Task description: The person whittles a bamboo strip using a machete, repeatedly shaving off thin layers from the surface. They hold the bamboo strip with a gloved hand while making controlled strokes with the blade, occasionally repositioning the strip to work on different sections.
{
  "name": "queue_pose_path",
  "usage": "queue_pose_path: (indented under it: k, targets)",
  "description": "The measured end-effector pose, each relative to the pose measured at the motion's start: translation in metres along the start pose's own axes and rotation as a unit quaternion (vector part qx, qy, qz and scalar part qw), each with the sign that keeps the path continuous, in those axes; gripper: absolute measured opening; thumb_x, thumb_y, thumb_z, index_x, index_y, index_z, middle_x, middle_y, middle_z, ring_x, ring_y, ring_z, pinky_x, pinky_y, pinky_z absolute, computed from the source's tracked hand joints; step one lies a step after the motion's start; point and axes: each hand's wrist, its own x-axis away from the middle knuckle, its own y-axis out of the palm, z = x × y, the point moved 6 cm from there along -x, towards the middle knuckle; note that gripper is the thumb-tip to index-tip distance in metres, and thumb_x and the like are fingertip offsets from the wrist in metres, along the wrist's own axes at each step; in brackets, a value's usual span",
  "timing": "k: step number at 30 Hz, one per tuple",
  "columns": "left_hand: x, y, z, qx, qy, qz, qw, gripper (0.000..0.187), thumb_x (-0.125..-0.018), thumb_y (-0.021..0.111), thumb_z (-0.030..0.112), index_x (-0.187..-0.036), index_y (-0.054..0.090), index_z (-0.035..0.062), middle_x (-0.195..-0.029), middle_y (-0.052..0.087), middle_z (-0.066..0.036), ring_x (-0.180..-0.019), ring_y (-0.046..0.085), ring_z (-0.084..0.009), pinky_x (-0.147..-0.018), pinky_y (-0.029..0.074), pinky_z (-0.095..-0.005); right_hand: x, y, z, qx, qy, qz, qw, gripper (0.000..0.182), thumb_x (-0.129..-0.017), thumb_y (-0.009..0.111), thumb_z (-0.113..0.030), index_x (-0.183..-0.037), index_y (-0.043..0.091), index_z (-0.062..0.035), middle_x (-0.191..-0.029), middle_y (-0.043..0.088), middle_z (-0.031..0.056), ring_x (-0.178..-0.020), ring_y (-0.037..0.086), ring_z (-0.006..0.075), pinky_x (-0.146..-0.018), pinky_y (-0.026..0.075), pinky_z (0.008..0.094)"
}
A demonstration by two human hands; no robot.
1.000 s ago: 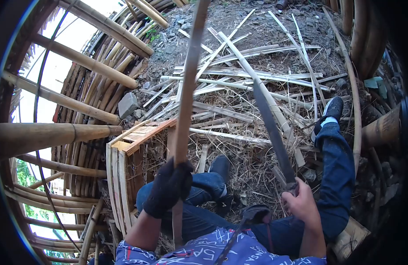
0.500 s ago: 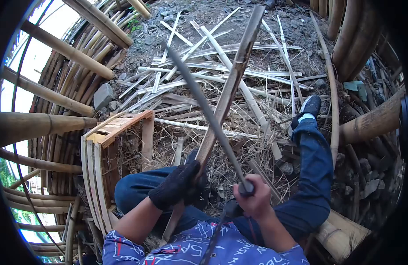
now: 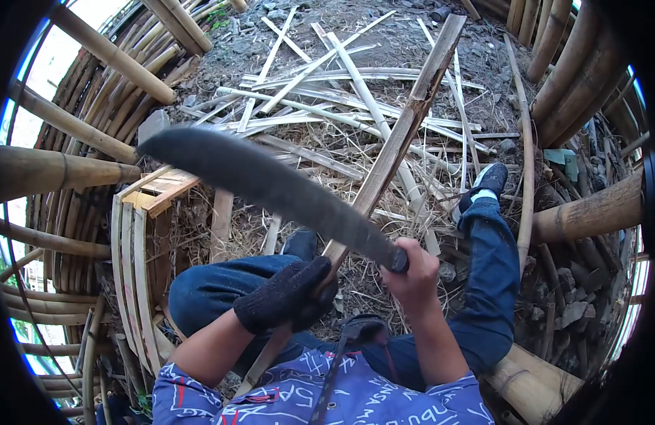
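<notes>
One long wooden strip is held aslant by one gloved left hand, whose fingers are closed around its lower part. One machete is gripped by one bare right hand, which is clamped around the handle just right of the strip; its single blade is seen crossing in front of the strip, with the tip turned left, but whether the two touch cannot be told. Beyond and beside the strip, many split pieces are strewn, too overlapped to be counted. Well left of the strip, one slatted wooden crate and one grey block are seen. Two shoes are placed, one on each side of the strip.
</notes>
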Motion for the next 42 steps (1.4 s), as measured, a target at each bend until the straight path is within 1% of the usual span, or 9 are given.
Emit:
queue_pose_path:
  k: [8, 21, 28, 32, 34, 35, 36, 38, 42]
  targets:
    - [0.000, 0.007, -0.004, 0.066, -0.071, -0.012, 0.995, 0.053, -0.095, 0.039, 0.059, -0.072, 0.045, 0.0115, -0.046, 0.036, 0.003, -0.035, 0.033, -0.0081, -0.035, 0.028, -0.0229, -0.017, -0.011, 0.043, 0.045, 0.126, 0.034, 0.990, 0.034, -0.067, 0.073, -0.004, -0.096, 0.054, -0.0042, -0.074, 0.061, 0.0163, -0.068, 0.062, 0.0374, -0.060, 0.049, 0.0424]
    - [-0.012, 0.006, -0.031, 0.166, -0.118, -0.107, 0.973, 0.052, -0.092, 0.042, 0.062, -0.072, 0.043, 0.0138, -0.050, 0.032, 0.006, -0.038, 0.029, -0.0053, -0.037, 0.022, -0.0217, -0.024, -0.016, 0.060, 0.064, 0.056, 0.053, 0.995, 0.023, -0.065, 0.069, -0.007, -0.084, 0.056, -0.0070, -0.064, 0.059, 0.0128, -0.059, 0.062, 0.0333, -0.055, 0.050, 0.0422]
    - [-0.011, 0.010, -0.039, 0.223, -0.148, -0.150, 0.952, 0.047, -0.094, 0.045, 0.057, -0.076, 0.044, 0.0137, -0.054, 0.034, 0.006, -0.040, 0.031, -0.0046, -0.036, 0.024, -0.0190, -0.042, -0.028, 0.090, 0.134, 0.103, 0.068, 0.983, 0.021, -0.066, 0.069, -0.006, -0.082, 0.055, -0.0080, -0.060, 0.060, 0.0125, -0.057, 0.063, 0.0318, -0.054, 0.050, 0.0412]
    - [-0.009, 0.011, -0.046, 0.259, -0.132, -0.162, 0.943, 0.041, -0.094, 0.047, 0.054, -0.083, 0.045, 0.0137, -0.057, 0.036, 0.007, -0.041, 0.031, -0.0036, -0.036, 0.024, -0.0177, -0.031, -0.012, 0.054, 0.009, 0.106, 0.003, 0.994, 0.021, -0.068, 0.069, -0.003, -0.084, 0.055, -0.0054, -0.063, 0.060, 0.0148, -0.061, 0.065, 0.0334, -0.054, 0.050, 0.0410]
    - [-0.007, 0.008, -0.051, 0.214, -0.177, -0.105, 0.955, 0.052, -0.094, 0.039, 0.062, -0.069, 0.040, 0.0161, -0.053, 0.031, 0.008, -0.041, 0.027, -0.0033, -0.037, 0.022, -0.0192, -0.036, -0.020, 0.062, 0.047, 0.078, 0.006, 0.996, 0.021, -0.068, 0.069, -0.004, -0.084, 0.055, -0.0059, -0.062, 0.060, 0.0146, -0.060, 0.064, 0.0328, -0.054, 0.050, 0.0415]
    - [-0.005, 0.006, -0.057, 0.210, -0.179, -0.132, 0.952, 0.051, -0.093, 0.040, 0.062, -0.071, 0.040, 0.0162, -0.055, 0.032, 0.008, -0.042, 0.028, -0.0025, -0.037, 0.022, -0.0180, -0.039, -0.024, 0.065, 0.083, 0.047, 0.002, 0.995, 0.021, -0.068, 0.070, -0.005, -0.083, 0.056, -0.0063, -0.061, 0.061, 0.0143, -0.058, 0.064, 0.0322, -0.055, 0.051, 0.0421]
    - [-0.003, 0.006, -0.059, 0.210, -0.184, -0.131, 0.951, 0.051, -0.093, 0.040, 0.062, -0.071, 0.040, 0.0162, -0.055, 0.032, 0.008, -0.042, 0.028, -0.0025, -0.037, 0.022, -0.0180, -0.042, -0.027, 0.081, 0.105, 0.097, -0.007, 0.990, 0.021, -0.068, 0.070, -0.006, -0.084, 0.056, -0.0052, -0.064, 0.061, 0.0157, -0.061, 0.064, 0.0353, -0.056, 0.050, 0.0435]
    - [-0.003, 0.010, -0.059, 0.289, -0.189, -0.135, 0.929, 0.034, -0.095, 0.048, 0.048, -0.093, 0.047, 0.0147, -0.060, 0.038, 0.006, -0.042, 0.031, -0.0029, -0.037, 0.025, -0.0170, -0.048, -0.036, 0.103, 0.141, 0.139, 0.032, 0.980, 0.023, -0.068, 0.070, -0.006, -0.086, 0.056, -0.0035, -0.067, 0.062, 0.0171, -0.063, 0.064, 0.0372, -0.058, 0.051, 0.0449]
    - [-0.006, 0.006, -0.067, 0.298, -0.214, -0.107, 0.924, 0.034, -0.096, 0.047, 0.048, -0.093, 0.047, 0.0145, -0.059, 0.037, 0.006, -0.041, 0.031, -0.0028, -0.036, 0.025, -0.0167, -0.040, -0.040, 0.099, 0.119, 0.125, 0.019, 0.985, 0.025, -0.069, 0.069, -0.006, -0.089, 0.056, -0.0006, -0.070, 0.064, 0.0189, -0.064, 0.064, 0.0376, -0.060, 0.052, 0.0451]
